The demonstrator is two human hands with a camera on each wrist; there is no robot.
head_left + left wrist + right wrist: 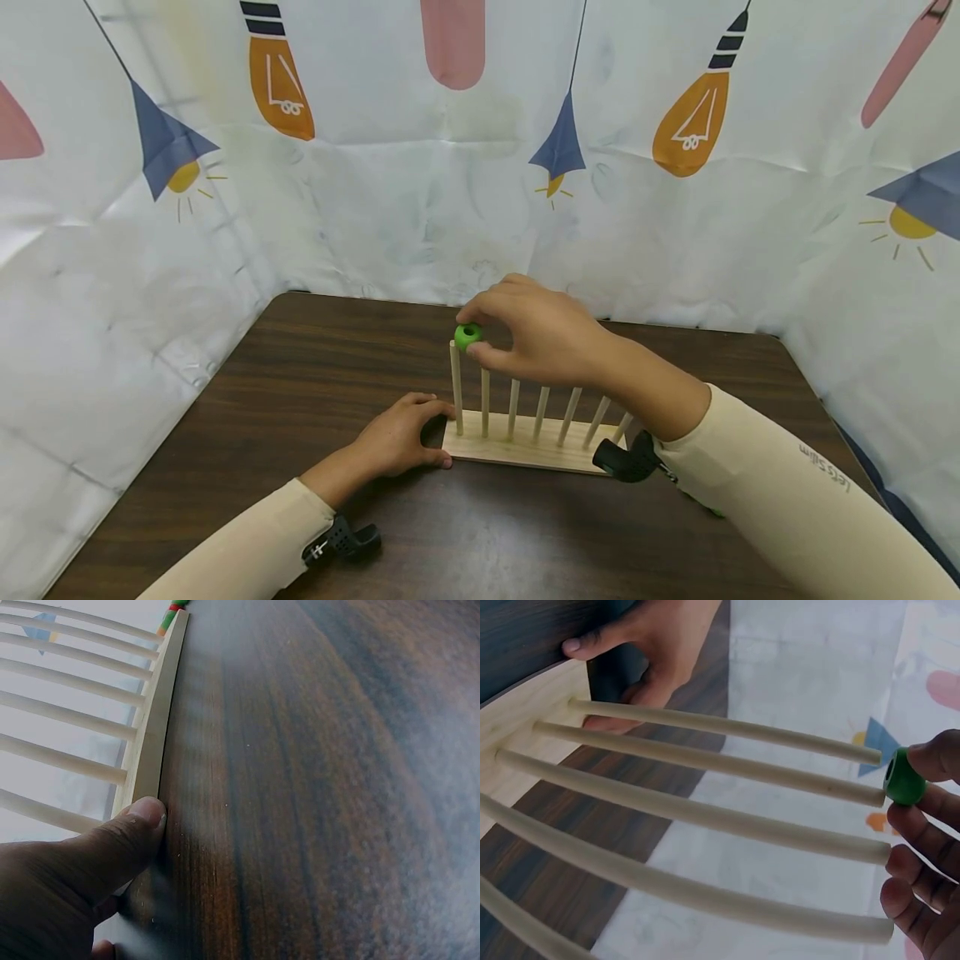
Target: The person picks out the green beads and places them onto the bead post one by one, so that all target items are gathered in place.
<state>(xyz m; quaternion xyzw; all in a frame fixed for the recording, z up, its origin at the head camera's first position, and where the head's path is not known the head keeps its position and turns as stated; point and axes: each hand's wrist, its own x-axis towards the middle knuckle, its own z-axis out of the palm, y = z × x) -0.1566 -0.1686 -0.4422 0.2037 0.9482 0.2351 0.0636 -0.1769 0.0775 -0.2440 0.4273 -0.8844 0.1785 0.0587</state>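
A pale wooden peg board (517, 452) lies on the table, with several upright round pegs (485, 407) in a row. My left hand (397, 439) grips its left end, the thumb (142, 817) on the front edge and the fingers behind. A small green bead (907, 780) with a hole through it is pinched between the thumb and fingers of my right hand (551, 333). The bead is up by the tops of the leftmost pegs, its hole facing them in the right wrist view. Those pegs are bare.
The brown wood-grain table (337, 350) has a white patterned cloth (420, 217) hanging behind it and at the sides. Something green and red (175, 609) shows past the board's far end in the left wrist view. My right sleeve (780, 483) crosses the table's right side.
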